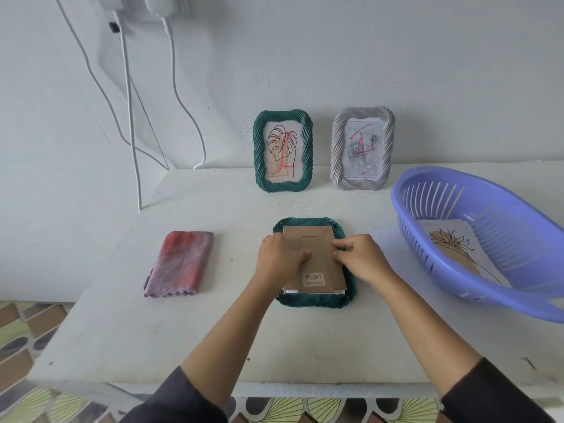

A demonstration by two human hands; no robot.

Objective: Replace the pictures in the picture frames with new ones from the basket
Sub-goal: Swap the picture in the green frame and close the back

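Observation:
A dark green picture frame (317, 300) lies face down in the middle of the white table, its brown cardboard backing (314, 239) facing up with a barcode sticker near me. My left hand (279, 257) presses flat on the backing's left side. My right hand (361, 257) pinches at the frame's right edge, where a small tab may sit; its fingertips hide the spot. A second green frame (282, 151) with a leaf drawing and a grey frame (363, 148) with a rose picture stand against the wall. The purple basket (488, 193) holds pictures (454, 242).
A folded pink and purple cloth (180, 264) lies left of the frame. White cables (131, 117) hang down the wall at the back left. The basket overhangs the table's right side. The table's front edge (274, 387) is near my forearms.

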